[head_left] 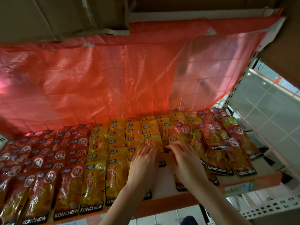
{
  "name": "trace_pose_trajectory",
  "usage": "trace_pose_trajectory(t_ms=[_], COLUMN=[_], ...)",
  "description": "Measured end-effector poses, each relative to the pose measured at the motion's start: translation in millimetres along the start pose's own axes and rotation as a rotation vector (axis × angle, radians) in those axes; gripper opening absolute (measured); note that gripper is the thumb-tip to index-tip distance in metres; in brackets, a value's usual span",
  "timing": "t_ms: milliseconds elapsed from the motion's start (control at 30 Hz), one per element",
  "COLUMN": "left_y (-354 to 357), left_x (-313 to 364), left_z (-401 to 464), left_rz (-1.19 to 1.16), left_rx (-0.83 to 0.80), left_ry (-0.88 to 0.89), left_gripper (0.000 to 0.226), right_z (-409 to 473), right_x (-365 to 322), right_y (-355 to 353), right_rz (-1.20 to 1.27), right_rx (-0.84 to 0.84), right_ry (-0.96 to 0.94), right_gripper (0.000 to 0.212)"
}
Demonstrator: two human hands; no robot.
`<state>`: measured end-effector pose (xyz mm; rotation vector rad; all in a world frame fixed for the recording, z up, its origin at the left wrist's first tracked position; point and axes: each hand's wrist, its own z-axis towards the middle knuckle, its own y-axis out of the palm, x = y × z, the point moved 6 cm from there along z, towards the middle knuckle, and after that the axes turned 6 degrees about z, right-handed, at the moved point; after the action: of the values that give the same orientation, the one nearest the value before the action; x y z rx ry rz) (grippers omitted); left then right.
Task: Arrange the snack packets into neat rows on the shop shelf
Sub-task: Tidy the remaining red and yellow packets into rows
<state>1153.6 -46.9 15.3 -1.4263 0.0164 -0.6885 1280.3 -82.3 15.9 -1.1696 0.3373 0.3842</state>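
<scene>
Red snack packets (48, 153) lie in overlapping rows on the left of the shelf (164, 184). Yellow packets (100, 143) fill neat rows in the middle. Farther right, mixed red and yellow packets (227, 143) lie jumbled and tilted. My left hand (142, 166) rests on the yellow packets near the middle, its fingertips on a yellow packet (152, 142). My right hand (183, 158) lies beside it, fingers curled over the lower edge of yellow packets (177, 140). Whether either hand pinches a packet is hidden by the fingers.
A red translucent plastic sheet (97, 82) hangs behind the shelf. Cardboard boxes (65, 15) sit above. The shelf's orange front edge (243, 181) runs along the bottom right, with a white perforated shelf (267, 207) lower down and tiled floor (267, 114) to the right.
</scene>
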Motion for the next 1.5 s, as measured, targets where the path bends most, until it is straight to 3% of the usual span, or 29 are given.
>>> trace_pose_trajectory(t_ms=[100,200,500,700,900,1267,1500], left_y=[7,16,48,48,41,27,13], left_x=[14,29,38,39,35,41,30], left_z=[7,12,31,38,42,54,40], left_rz=[-0.053,-0.097,-0.183,-0.245,-0.495,-0.497,-0.607], left_rx=[-0.049,-0.084,-0.064,-0.005,0.024,0.011,0.108], left_ry=[0.002,-0.003,-0.076,-0.189,-0.375,-0.354,-0.385], left_gripper=[0.03,0.03,0.026,0.036,0.045,0.005,0.005], right_z=[-3,-8,-26,-25,-26,-26,-25], right_x=[14,28,51,51,51,53,57], right_y=[-16,-22,-10,-4,-7,-7,-7], right_rz=[0.003,-0.007,-0.055,-0.122,-0.107,-0.041,-0.019], right_rx=[0.109,0.145,0.2,0.169,0.184,0.204,0.214], right_ry=[0.013,0.033,0.021,-0.007,-0.005,0.043,0.049], right_gripper=[0.022,0.035,0.032,0.032,0.032,0.024,0.021])
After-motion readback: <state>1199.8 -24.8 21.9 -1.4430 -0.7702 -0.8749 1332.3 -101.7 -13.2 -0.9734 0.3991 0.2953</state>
